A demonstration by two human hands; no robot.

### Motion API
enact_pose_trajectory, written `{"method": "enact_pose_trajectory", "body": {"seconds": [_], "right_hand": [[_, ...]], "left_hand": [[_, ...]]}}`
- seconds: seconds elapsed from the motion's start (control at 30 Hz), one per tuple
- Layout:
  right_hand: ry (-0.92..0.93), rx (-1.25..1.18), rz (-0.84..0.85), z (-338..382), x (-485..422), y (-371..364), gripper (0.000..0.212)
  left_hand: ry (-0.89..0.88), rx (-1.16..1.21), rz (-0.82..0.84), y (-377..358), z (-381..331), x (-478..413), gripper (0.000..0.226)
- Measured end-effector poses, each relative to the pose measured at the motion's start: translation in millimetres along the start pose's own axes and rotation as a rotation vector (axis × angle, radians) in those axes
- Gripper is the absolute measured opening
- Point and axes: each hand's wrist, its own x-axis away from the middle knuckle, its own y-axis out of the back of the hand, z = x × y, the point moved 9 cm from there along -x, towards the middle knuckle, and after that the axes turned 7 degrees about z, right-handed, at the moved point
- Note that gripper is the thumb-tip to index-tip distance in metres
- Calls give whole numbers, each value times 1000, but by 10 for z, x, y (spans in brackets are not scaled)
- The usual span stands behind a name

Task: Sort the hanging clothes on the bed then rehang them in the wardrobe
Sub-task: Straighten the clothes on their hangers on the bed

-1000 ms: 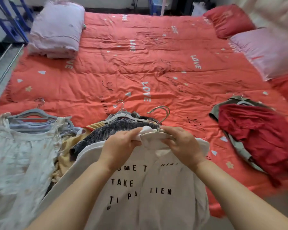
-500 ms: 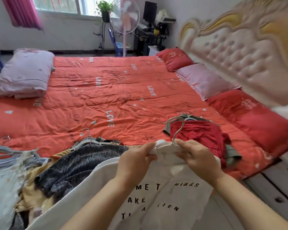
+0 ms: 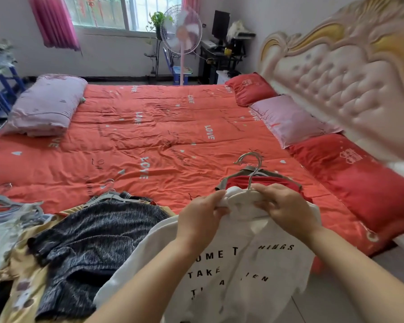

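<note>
Hands are working at lower centre: left hand point(image 3: 201, 217) and right hand point(image 3: 287, 210) are both pinching the white hanger point(image 3: 243, 196) at the collar of the lettered white T-shirt point(image 3: 240, 264), grips closed on it. Its hook is pointing up-frame at the red garment point(image 3: 268, 183), lying just beyond the right hand.

The bed point(image 3: 149, 141) is viewed from head height, forward and down, hands close below; headboard point(image 3: 336, 89) rightward.
</note>
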Motion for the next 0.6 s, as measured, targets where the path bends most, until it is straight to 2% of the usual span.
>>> {"method": "enact_pose_trajectory", "body": {"seconds": [0.27, 0.6], "right_hand": [[-53, 12, 72, -484, -892, -371, 44], [-67, 40, 197, -960, -2190, -1132, 45]], "left_hand": [[62, 109, 44, -200, 507, -878, 37], [166, 148, 19, -198, 1329, -1904, 30]]}}
